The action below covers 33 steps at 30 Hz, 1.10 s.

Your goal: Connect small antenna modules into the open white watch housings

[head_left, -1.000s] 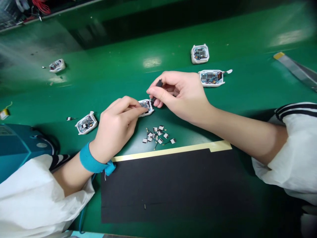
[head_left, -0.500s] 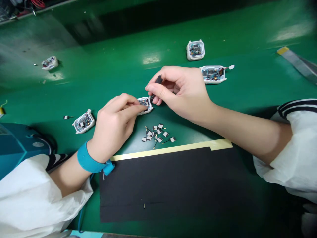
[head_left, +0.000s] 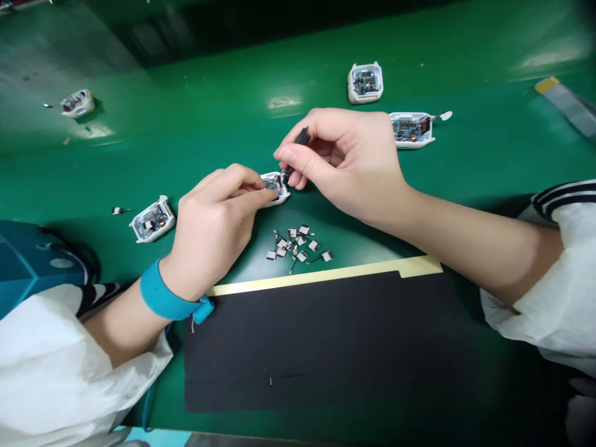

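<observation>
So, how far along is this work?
Done, it seems: four white housings with circuit boards on the green bench. In hand: left hand holds a fifth housing, right hand a small black part at it. Left: a loose pile of small square pads with wires.

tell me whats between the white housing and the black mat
In the head view, a loose scatter of small square parts with thin wires lies between the white housing and the black mat, whose edge carries a cream tape strip.
</observation>
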Tool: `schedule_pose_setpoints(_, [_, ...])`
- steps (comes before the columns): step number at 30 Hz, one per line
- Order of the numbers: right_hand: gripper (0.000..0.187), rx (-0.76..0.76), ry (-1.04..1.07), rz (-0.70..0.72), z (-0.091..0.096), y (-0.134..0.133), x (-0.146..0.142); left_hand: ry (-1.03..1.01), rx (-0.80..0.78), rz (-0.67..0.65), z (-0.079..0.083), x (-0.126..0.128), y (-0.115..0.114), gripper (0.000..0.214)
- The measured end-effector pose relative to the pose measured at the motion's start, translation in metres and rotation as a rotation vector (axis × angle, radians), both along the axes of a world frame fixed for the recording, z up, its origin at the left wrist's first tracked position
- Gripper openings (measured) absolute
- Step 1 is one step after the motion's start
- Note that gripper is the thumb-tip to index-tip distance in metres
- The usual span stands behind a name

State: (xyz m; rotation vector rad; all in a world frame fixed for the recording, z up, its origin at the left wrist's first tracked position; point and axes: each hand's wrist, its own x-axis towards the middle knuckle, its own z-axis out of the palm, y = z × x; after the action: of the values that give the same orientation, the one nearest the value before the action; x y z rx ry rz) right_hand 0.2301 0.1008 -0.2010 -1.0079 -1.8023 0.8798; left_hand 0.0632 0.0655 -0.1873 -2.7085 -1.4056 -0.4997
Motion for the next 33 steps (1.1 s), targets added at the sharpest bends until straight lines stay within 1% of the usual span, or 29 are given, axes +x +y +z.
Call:
schedule_pose_setpoints(4, [0.018, -0.013, -0.036, -0.009, 0.0014, -0.0005, 0.0002, 0.016, 0.003, 0.003, 0.0, -0.0001, -0.0002, 0.026])
schedule_pose_setpoints(9, [0.017, 0.017, -0.05, -0.005, 0.0018, -0.0009, 0.001, 0.003, -0.009, 0.013, 0.0005, 0.0002, -0.0007, 0.023])
schedule_pose_setpoints(12, [0.016, 0.062, -0.026, 0.025, 0.0007, -0.0008, 0.001, -0.014, -0.032, 0.024, 0.0009, 0.0011, -0.0005, 0.023])
schedule_pose_setpoints(16, [0.013, 0.121, 0.062, 0.047, -0.0017, 0.001, -0.0002, -0.031, -0.004, 0.018, 0.0001, 0.0019, 0.0003, 0.021])
schedule_pose_setpoints(18, [0.011, 0.131, 0.069, 0.062, -0.0025, 0.0024, -0.0007, -0.038, 0.006, 0.021, -0.0005, 0.0021, 0.0005, 0.02])
schedule_pose_setpoints(22, [0.011, 0.147, 0.042, 0.076, -0.0028, 0.0036, -0.0007, -0.063, -0.013, 0.036, -0.001, 0.0023, 0.0006, 0.018])
schedule_pose_setpoints(26, [0.013, 0.18, 0.009, 0.06, -0.0027, 0.0026, -0.0004, -0.078, -0.029, 0.045, -0.0011, 0.0025, 0.0013, 0.018])
schedule_pose_setpoints(33, [0.019, 0.294, -0.17, 0.074, -0.0018, 0.0028, 0.0018, -0.086, -0.027, 0.053, -0.0019, 0.0021, 0.001, 0.018])
